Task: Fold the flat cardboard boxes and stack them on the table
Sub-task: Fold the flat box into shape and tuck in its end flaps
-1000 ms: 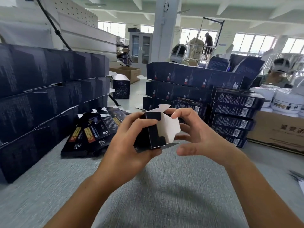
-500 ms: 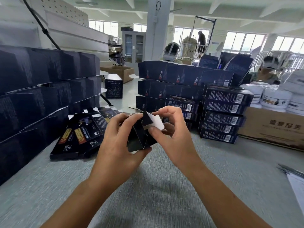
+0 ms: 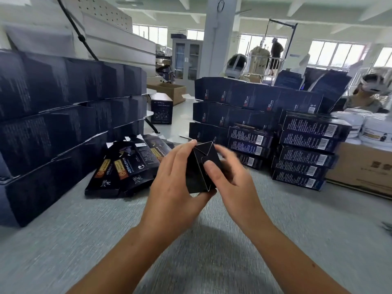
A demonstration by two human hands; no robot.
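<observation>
I hold a small black cardboard box [image 3: 200,168] above the grey table [image 3: 84,240], one closed end facing me. My left hand [image 3: 176,185] grips it from the left and below, fingers wrapped behind. My right hand [image 3: 233,177] holds it from the right, thumb pressing on the near end face. A pile of flat black box blanks [image 3: 125,168] lies on the table just left of my hands. Folded dark boxes stand stacked at the left [image 3: 63,124] and at the back right [image 3: 307,149].
A brown carton [image 3: 364,172] carrying white tubs [image 3: 373,130] sits at the right edge. A single dark box [image 3: 161,109] stands further back. A person in headgear [image 3: 369,92] sits at the far right; another stands by the windows.
The white flap that stood open at the box's end has been tucked in; the end is now closed and black. My right thumb has moved onto that face.
</observation>
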